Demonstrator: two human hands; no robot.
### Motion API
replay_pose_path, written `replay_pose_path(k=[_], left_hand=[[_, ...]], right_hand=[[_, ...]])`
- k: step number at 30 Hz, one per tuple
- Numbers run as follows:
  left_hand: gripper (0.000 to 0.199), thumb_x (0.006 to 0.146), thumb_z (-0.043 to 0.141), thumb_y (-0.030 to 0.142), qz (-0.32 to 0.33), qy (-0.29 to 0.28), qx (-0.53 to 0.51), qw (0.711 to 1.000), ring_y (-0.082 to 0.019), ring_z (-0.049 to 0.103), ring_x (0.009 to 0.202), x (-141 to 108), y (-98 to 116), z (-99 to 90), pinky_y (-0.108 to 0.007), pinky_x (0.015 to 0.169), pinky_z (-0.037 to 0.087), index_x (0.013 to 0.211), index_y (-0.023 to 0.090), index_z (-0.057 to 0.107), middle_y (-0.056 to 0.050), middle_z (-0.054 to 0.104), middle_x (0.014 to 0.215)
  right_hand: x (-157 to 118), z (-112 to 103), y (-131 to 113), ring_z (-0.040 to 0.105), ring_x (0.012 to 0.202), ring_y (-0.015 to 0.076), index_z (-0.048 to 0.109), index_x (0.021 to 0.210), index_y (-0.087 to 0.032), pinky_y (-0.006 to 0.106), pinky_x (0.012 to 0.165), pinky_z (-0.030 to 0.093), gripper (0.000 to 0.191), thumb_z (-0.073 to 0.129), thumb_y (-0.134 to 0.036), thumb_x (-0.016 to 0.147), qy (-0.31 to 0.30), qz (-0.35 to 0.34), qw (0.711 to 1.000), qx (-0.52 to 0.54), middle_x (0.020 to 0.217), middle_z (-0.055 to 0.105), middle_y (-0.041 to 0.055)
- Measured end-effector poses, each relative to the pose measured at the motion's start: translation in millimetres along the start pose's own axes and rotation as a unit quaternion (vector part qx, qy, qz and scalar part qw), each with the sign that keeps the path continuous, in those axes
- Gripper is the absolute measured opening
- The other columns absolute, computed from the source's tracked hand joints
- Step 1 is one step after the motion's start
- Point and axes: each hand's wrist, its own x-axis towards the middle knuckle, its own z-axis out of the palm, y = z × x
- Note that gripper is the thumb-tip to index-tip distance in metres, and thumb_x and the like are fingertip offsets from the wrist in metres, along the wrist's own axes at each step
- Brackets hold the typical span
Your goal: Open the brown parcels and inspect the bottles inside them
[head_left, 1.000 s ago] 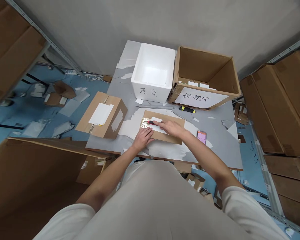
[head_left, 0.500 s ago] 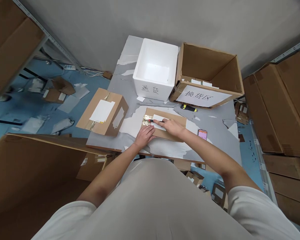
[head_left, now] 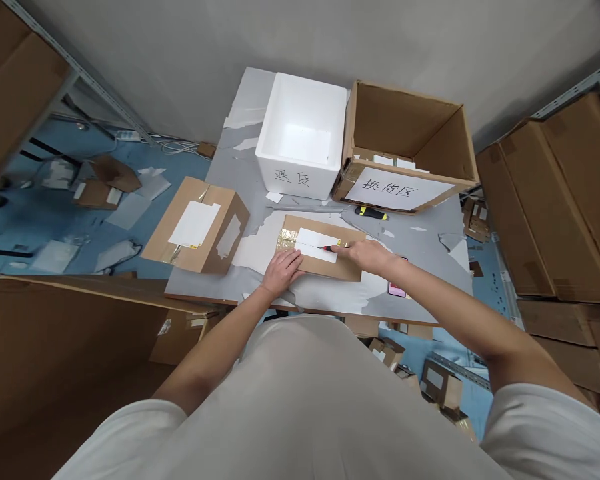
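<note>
A closed cardboard box (head_left: 347, 268) with a white label (head_left: 307, 248) and shiny tape lies near the table's front edge. My right hand (head_left: 371, 256) is closed around a thin red and black cutter (head_left: 330, 249), whose tip points left over the label. A dark line runs across the label to the left of the tip. My left hand (head_left: 281, 272) rests on the box's front left edge, fingers spread over its top and holding nothing.
A taller labelled box (head_left: 225, 267) stands at the left. Behind are a white foam bin (head_left: 300, 175) and an open carton (head_left: 405, 190). A yellow and black knife (head_left: 371, 213) lies before the carton; a phone (head_left: 397, 287) sits partly under my right forearm.
My right hand has moved right with the cutter, from the tape at the box's left end to the label. The dark line on the label now shows. My left hand stays on the box.
</note>
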Motion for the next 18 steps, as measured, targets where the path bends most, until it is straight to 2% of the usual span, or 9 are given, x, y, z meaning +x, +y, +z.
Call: replay_pose_path(k=[6, 11, 14, 16, 18], left_hand=[[0.037, 0.088, 0.052, 0.040, -0.016, -0.012, 0.004, 1.000, -0.028, 0.051, 0.123, 0.2, 1.5, 0.0, -0.048, 0.102, 0.039, 0.119, 0.020, 0.060, -0.013, 0.062, 0.124], [0.039, 0.089, 0.050, 0.042, -0.015, -0.016, 0.021, 1.000, -0.028, 0.051, 0.123, -0.2, 2.2, 1.2, -0.047, 0.101, 0.039, 0.119, 0.020, 0.059, -0.013, 0.061, 0.124], [0.039, 0.088, 0.050, 0.043, -0.016, -0.015, 0.027, 0.999, -0.028, 0.051, 0.122, 2.1, 2.2, -0.2, -0.047, 0.101, 0.039, 0.119, 0.020, 0.059, -0.013, 0.061, 0.124], [0.039, 0.088, 0.051, 0.045, -0.020, -0.020, 0.032, 0.999, -0.029, 0.052, 0.120, 4.9, 1.8, -3.7, -0.046, 0.098, 0.039, 0.118, 0.021, 0.059, -0.013, 0.062, 0.122], [0.041, 0.085, 0.052, 0.049, -0.022, -0.036, 0.039, 0.998, -0.030, 0.053, 0.116, 8.8, 1.3, -9.4, -0.045, 0.095, 0.040, 0.116, 0.022, 0.060, -0.013, 0.062, 0.119]], right_hand=[[-69.9, 33.4, 51.9, 0.065, 0.074, 0.0203, 0.029, 0.146, -0.034, 0.026, 0.056, 0.037, 0.069, 0.039, -0.006, 0.084, -0.037, 0.070, 0.997, -0.008, 0.097, 0.067, 0.0113], [-97.6, 55.1, 63.6, 0.066, 0.075, 0.0206, 0.028, 0.145, -0.041, 0.027, 0.059, 0.039, 0.077, 0.036, 0.001, 0.081, -0.022, 0.101, 0.995, -0.004, 0.108, 0.064, 0.0113], [-116.0, 71.2, 75.7, 0.065, 0.071, 0.0197, 0.035, 0.143, -0.038, 0.028, 0.060, 0.041, 0.072, 0.037, 0.000, 0.081, -0.009, 0.110, 0.994, 0.018, 0.101, 0.066, 0.0116], [-132.5, 86.4, 82.1, 0.064, 0.069, 0.0196, 0.039, 0.142, -0.033, 0.029, 0.062, 0.043, 0.064, 0.039, -0.006, 0.084, 0.019, 0.115, 0.991, 0.066, 0.095, 0.067, 0.0114], [-144.2, 102.6, 79.0, 0.064, 0.075, 0.0204, 0.038, 0.143, -0.029, 0.031, 0.066, 0.047, 0.055, 0.039, -0.018, 0.090, 0.100, 0.123, 0.975, 0.155, 0.098, 0.067, 0.0109]])
